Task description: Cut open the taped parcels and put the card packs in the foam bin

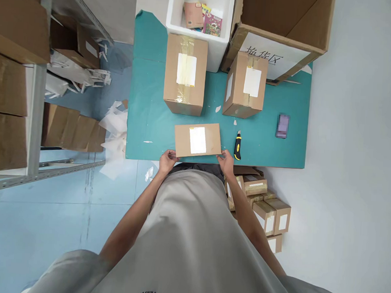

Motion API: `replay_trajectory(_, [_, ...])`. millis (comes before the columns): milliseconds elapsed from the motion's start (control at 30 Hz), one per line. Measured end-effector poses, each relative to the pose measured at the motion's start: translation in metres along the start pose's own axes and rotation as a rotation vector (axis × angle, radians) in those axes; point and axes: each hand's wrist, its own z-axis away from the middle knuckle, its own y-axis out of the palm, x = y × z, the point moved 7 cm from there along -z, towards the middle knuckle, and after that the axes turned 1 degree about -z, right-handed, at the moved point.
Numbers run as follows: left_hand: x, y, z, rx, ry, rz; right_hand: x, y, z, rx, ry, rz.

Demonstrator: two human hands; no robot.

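Note:
A flat cardboard box [181,141] with a white label [198,140] on top lies near the front edge of the green table. My left hand [167,161] grips its near left corner, with thumb and fingers closed there. At the near right corner, my right hand [226,162] has its fingers closed on the same box. A black and yellow utility knife [237,146] lies just right of the box, its tip pointing away from me. Beyond stand two taped cardboard boxes, a larger one [171,71] on the left and a smaller one [240,79] on the right.
At the back of the green table [145,96] are a white foam box [216,51] holding booklets and a large open carton [283,37]. A blurred phone-like object [282,126] lies right. Shelving [36,125] with cartons stands left; labelled boxes [279,207] are stacked below right.

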Motion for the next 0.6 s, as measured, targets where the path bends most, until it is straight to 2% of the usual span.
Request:
replay_trajectory(167, [-0.043, -0.016, 0.000, 0.041, 0.215, 0.088, 0.050, -0.024, 0.003, -0.005, -0.077, -0.072])
replay_trajectory(267, [-0.059, -0.019, -0.008, 0.040, 0.244, 0.048, 0.078, -0.034, -0.005, -0.016, -0.110, -0.004])
replay_trajectory(367, [-0.064, -0.015, -0.024, 0.125, 0.192, -0.018, 0.084, -0.038, -0.026, 0.048, -0.083, 0.125])
replay_trajectory(433, [-0.072, -0.014, -0.041, 0.205, 0.177, -0.062, 0.080, -0.045, -0.049, 0.103, -0.060, 0.186])
replay_trajectory(467, [-0.079, -0.018, -0.053, 0.205, 0.181, -0.077, 0.078, -0.052, -0.063, 0.088, -0.049, 0.196])
replay_trajectory(533, [-0.103, -0.032, -0.086, 0.102, 0.206, -0.071, 0.081, -0.078, -0.096, -0.063, -0.039, 0.190])
replay_trajectory(600, [-0.135, -0.047, -0.121, -0.036, 0.229, -0.022, 0.090, -0.109, -0.129, -0.294, -0.049, 0.163])
